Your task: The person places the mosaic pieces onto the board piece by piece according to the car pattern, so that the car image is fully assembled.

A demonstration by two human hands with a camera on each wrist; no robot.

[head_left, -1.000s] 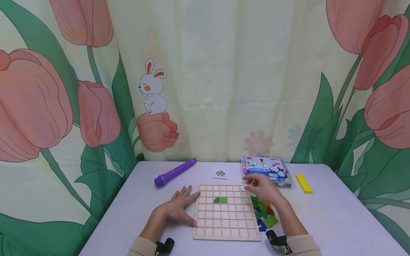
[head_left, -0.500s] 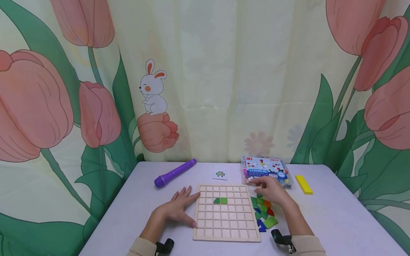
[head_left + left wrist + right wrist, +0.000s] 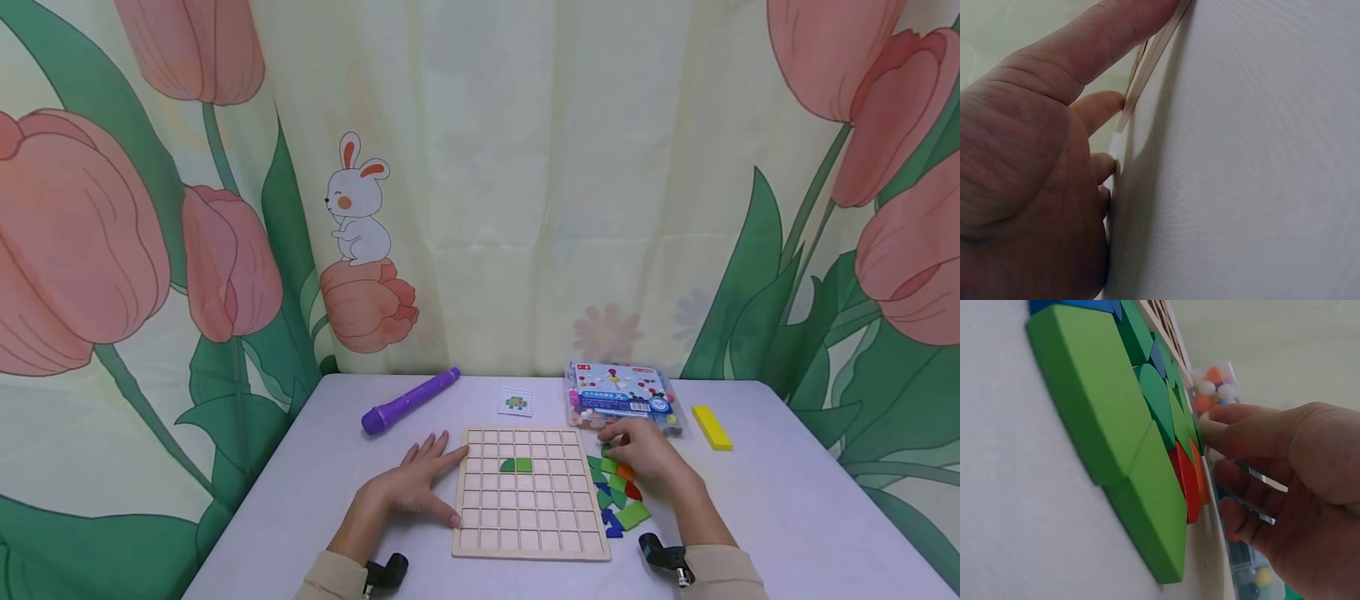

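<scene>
A wooden grid board (image 3: 528,521) lies on the table, with a green quarter-round piece (image 3: 508,466) and a light green square piece (image 3: 524,465) side by side in its cells. My left hand (image 3: 416,483) spreads along the board's left edge, thumb and index finger touching its frame. Beyond the board's right edge is a pile of flat coloured blocks (image 3: 633,514). At the pile's far end, my right hand (image 3: 643,450) has its fingertips at a dark green block (image 3: 606,450), fingers loosely bent. The right wrist view shows thumb and fingertips beside that block's end; no grip is visible.
A small pattern card (image 3: 516,403) lies behind the board. A purple microphone-shaped object (image 3: 411,402) is at the back left. A clear box with a printed label (image 3: 624,392) stands just behind my right hand, and a yellow bar (image 3: 711,427) lies to its right.
My right hand has moved from over the board's upper right corner, rightward and down to the far end of the block pile. My left hand has stayed at the board's edge.
</scene>
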